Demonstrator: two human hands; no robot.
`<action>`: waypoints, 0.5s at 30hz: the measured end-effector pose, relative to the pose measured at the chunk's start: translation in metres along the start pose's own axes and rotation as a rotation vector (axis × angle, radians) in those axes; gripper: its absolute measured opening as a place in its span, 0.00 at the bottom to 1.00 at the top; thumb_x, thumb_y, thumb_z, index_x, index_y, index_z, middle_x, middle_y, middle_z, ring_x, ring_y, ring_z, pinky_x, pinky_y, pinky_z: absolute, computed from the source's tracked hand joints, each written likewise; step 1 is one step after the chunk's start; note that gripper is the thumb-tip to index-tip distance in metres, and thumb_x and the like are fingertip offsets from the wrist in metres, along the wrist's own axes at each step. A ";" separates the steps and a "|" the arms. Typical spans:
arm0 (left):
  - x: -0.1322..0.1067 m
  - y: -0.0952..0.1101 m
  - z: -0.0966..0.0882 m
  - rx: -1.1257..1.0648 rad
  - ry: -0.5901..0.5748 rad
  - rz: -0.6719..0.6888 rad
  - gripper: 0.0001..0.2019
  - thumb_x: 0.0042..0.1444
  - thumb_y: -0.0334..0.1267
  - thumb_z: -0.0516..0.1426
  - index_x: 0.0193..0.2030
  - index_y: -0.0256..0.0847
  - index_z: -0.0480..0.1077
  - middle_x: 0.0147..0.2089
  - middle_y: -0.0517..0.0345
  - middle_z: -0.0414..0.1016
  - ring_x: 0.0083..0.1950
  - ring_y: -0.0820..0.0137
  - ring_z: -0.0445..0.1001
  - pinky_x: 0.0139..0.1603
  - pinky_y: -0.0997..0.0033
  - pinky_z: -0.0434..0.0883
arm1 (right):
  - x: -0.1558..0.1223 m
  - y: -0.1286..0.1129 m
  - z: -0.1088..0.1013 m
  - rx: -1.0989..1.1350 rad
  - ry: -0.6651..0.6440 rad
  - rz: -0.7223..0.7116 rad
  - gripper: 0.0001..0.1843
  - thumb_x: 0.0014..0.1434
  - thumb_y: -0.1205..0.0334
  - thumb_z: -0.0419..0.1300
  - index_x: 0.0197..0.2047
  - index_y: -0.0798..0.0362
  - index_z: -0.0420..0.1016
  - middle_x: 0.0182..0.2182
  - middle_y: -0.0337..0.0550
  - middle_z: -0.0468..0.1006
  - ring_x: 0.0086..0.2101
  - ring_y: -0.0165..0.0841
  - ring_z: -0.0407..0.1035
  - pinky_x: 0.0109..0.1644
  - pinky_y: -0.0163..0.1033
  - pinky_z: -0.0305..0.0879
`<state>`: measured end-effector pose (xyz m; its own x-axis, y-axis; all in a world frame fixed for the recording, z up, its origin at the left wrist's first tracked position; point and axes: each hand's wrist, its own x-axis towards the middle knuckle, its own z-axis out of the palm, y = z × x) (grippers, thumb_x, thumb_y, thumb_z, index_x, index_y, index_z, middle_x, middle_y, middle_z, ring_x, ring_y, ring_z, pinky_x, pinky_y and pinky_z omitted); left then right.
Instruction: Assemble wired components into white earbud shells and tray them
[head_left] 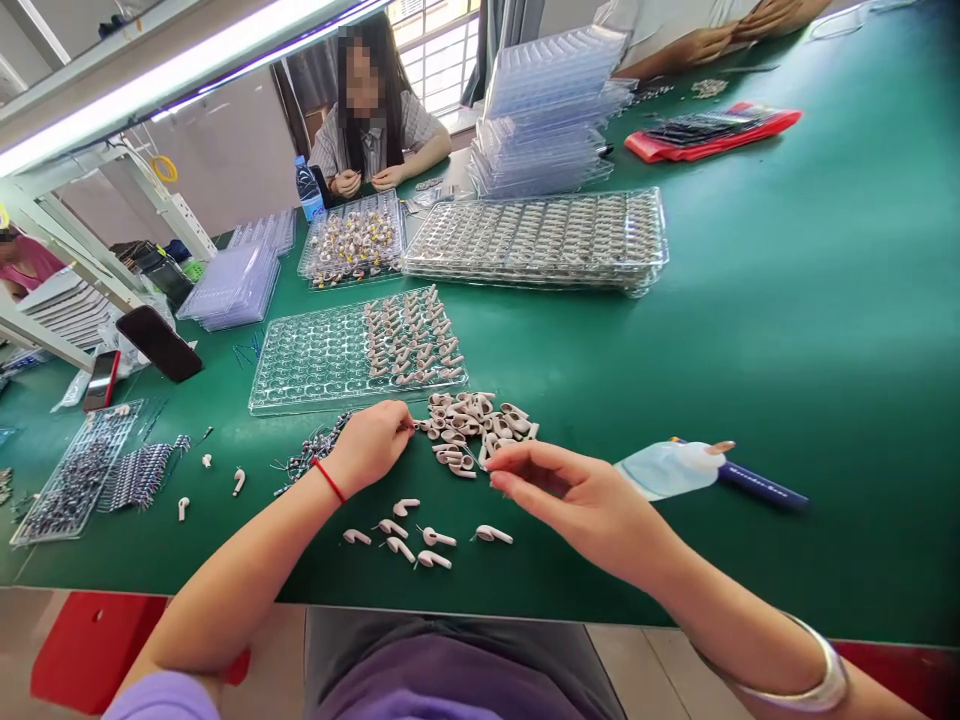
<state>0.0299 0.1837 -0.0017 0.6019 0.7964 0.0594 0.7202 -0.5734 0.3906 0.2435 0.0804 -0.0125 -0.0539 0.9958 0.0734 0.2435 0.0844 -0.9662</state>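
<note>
Shell Heap and Hand Positions at the Desk

Locate the earbud shells (480, 410), heaped on the green desk (787, 330) between both hands, presumably for equal reach from either side.

Observe the left hand (375, 440) at the left edge of the heap, with fingertips drawn together; cannot tell whether on a part or on nothing. Observe the right hand (592, 500) at the near right edge, with thumb and forefinger pinched, apparently on a thin strand (475, 460); probably gripped at the very tips to suit so fine an item.

Find the small wired parts (315, 448) behind the left wrist, likely kept separate from the heap to prevent mixing. Nearer the front edge, find the loose shells (436, 560), spread apart, with fine wires protruding from several; presumably spaced to avoid tangling.

Beyond the heap, see the transparent tray (300, 365), with upright shells in the right-hand part; probably pocketed to hold each in order. Beside the right wrist, note a squeeze bottle (667, 470), lying on its side against a dark blue tool (765, 487), within easy reach
</note>
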 end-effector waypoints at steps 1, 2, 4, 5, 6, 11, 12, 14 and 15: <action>-0.001 0.000 0.000 -0.006 0.006 0.004 0.06 0.58 0.26 0.56 0.35 0.39 0.73 0.36 0.56 0.76 0.40 0.65 0.75 0.44 0.66 0.72 | -0.001 0.000 0.001 0.035 0.002 0.011 0.24 0.54 0.38 0.62 0.34 0.53 0.78 0.30 0.46 0.81 0.31 0.36 0.76 0.36 0.36 0.75; -0.002 0.001 0.001 -0.016 0.014 0.008 0.07 0.58 0.25 0.56 0.35 0.39 0.73 0.36 0.56 0.76 0.39 0.65 0.76 0.44 0.66 0.72 | -0.003 -0.001 0.003 0.069 0.003 0.022 0.24 0.52 0.38 0.63 0.34 0.53 0.78 0.30 0.46 0.81 0.31 0.36 0.76 0.36 0.36 0.75; -0.002 0.002 0.002 -0.045 0.039 0.015 0.07 0.57 0.26 0.57 0.34 0.40 0.74 0.38 0.55 0.77 0.40 0.66 0.76 0.45 0.66 0.72 | -0.005 -0.003 0.005 0.132 0.009 0.042 0.24 0.50 0.38 0.65 0.34 0.53 0.79 0.30 0.47 0.81 0.31 0.35 0.76 0.35 0.35 0.75; -0.002 0.002 0.002 -0.065 0.058 0.017 0.06 0.56 0.26 0.58 0.34 0.40 0.75 0.41 0.55 0.77 0.41 0.66 0.76 0.46 0.66 0.72 | -0.007 -0.003 0.006 0.161 0.013 0.052 0.24 0.49 0.39 0.66 0.34 0.53 0.79 0.30 0.47 0.81 0.31 0.35 0.76 0.35 0.35 0.76; -0.003 0.003 0.001 -0.087 0.082 0.015 0.06 0.56 0.27 0.59 0.33 0.40 0.76 0.43 0.54 0.77 0.42 0.67 0.76 0.46 0.66 0.72 | -0.009 -0.003 0.007 0.187 0.017 0.062 0.23 0.49 0.40 0.67 0.34 0.53 0.79 0.30 0.47 0.81 0.31 0.36 0.77 0.34 0.35 0.76; -0.029 0.022 -0.008 -0.251 0.189 -0.038 0.06 0.56 0.34 0.62 0.40 0.40 0.79 0.34 0.56 0.77 0.34 0.69 0.75 0.38 0.70 0.73 | -0.024 0.000 0.013 0.279 0.038 0.093 0.20 0.49 0.44 0.69 0.34 0.53 0.79 0.29 0.45 0.81 0.30 0.34 0.76 0.34 0.34 0.76; -0.039 0.029 -0.008 -0.335 0.188 -0.058 0.07 0.56 0.36 0.63 0.41 0.40 0.79 0.32 0.57 0.76 0.32 0.70 0.75 0.35 0.72 0.73 | -0.028 0.000 0.015 0.294 0.041 0.099 0.20 0.49 0.44 0.69 0.34 0.52 0.79 0.30 0.45 0.81 0.30 0.34 0.76 0.34 0.34 0.76; -0.061 0.046 -0.006 -0.683 0.151 -0.150 0.10 0.53 0.41 0.65 0.40 0.39 0.80 0.30 0.57 0.75 0.29 0.72 0.73 0.30 0.74 0.71 | -0.037 -0.001 0.019 0.336 0.032 0.110 0.18 0.50 0.45 0.69 0.34 0.52 0.79 0.31 0.46 0.81 0.31 0.34 0.76 0.35 0.34 0.76; -0.072 0.054 -0.004 -0.822 0.129 -0.194 0.12 0.52 0.43 0.66 0.39 0.39 0.80 0.30 0.57 0.74 0.27 0.73 0.72 0.28 0.74 0.70 | -0.041 -0.003 0.022 0.364 0.018 0.116 0.17 0.50 0.46 0.69 0.34 0.52 0.79 0.30 0.46 0.80 0.30 0.34 0.75 0.34 0.34 0.75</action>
<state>0.0245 0.0962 0.0185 0.4136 0.9105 0.0069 0.2971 -0.1421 0.9442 0.2235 0.0381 -0.0180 -0.0281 0.9988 -0.0402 -0.1133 -0.0431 -0.9926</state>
